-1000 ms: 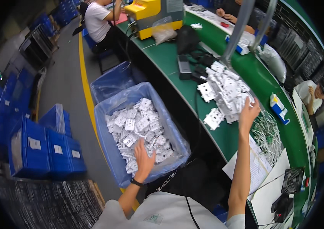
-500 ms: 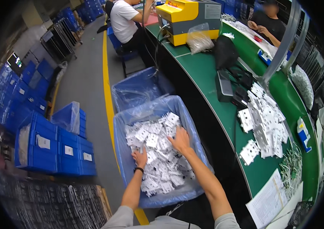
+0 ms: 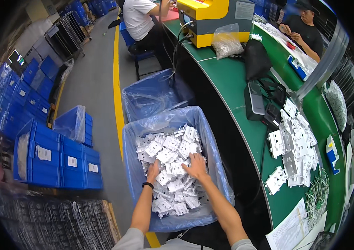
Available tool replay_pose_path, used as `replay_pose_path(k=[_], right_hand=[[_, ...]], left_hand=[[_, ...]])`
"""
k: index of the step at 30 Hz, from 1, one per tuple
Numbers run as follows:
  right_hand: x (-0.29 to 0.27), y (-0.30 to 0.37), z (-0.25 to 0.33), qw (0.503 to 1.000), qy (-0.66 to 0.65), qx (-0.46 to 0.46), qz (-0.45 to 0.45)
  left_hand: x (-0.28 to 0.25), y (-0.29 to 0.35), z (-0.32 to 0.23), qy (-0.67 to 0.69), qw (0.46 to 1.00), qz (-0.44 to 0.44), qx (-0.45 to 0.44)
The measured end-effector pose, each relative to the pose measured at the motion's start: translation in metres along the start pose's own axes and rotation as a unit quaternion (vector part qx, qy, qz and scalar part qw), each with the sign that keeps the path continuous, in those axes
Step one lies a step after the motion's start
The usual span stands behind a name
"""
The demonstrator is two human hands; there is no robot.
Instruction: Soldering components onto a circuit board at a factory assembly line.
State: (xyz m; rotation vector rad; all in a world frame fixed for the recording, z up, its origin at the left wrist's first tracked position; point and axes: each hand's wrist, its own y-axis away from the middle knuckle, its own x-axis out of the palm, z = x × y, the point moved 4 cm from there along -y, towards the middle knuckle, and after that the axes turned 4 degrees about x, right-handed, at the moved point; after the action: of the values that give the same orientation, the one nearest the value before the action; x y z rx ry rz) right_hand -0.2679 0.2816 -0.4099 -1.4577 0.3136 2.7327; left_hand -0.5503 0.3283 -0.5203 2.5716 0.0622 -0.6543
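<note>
Many white plastic housings with small square holes (image 3: 171,156) lie heaped in a blue bin with a clear plastic liner (image 3: 135,204). My left hand (image 3: 152,172), a black band on its wrist, reaches into the left side of the heap; its visible fingers look stretched against the housings, and some fingertips are hidden. On the right side of the heap, my right hand (image 3: 197,167) rests with thumb and fingers spread over the housings. Neither hand visibly grips a single housing.
Another lined blue bin (image 3: 147,98) stands just beyond. Along the right runs a green workbench (image 3: 237,114) with more white housings (image 3: 295,150), a wire bundle (image 3: 317,189), a paper sheet (image 3: 289,227) and a yellow-grey machine (image 3: 216,23). Blue crates (image 3: 43,166) stand left; two people sit farther off.
My right hand has drawn nearer to me over the heap and my left hand has shifted slightly. Housings at the top of the heap have moved. The whole view has shifted a little.
</note>
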Motion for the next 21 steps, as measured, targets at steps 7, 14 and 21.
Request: replay_pose_path(k=[7, 14, 21], right_hand=[[-0.002, -0.015, -0.021, 0.994, -0.101, 0.049, -0.003], [0.009, -0.004, -0.047, 0.915, -0.353, 0.198, 0.004], [0.051, 0.019, -0.055, 0.910, -0.328, 0.253, 0.034]], left_hand=[[0.000, -0.014, 0.014, 0.001, 1.000, 0.026, 0.008], [0.009, -0.023, 0.033, -0.034, 0.998, -0.016, 0.046], [-0.006, 0.002, 0.004, -0.043, 0.996, 0.074, 0.015]])
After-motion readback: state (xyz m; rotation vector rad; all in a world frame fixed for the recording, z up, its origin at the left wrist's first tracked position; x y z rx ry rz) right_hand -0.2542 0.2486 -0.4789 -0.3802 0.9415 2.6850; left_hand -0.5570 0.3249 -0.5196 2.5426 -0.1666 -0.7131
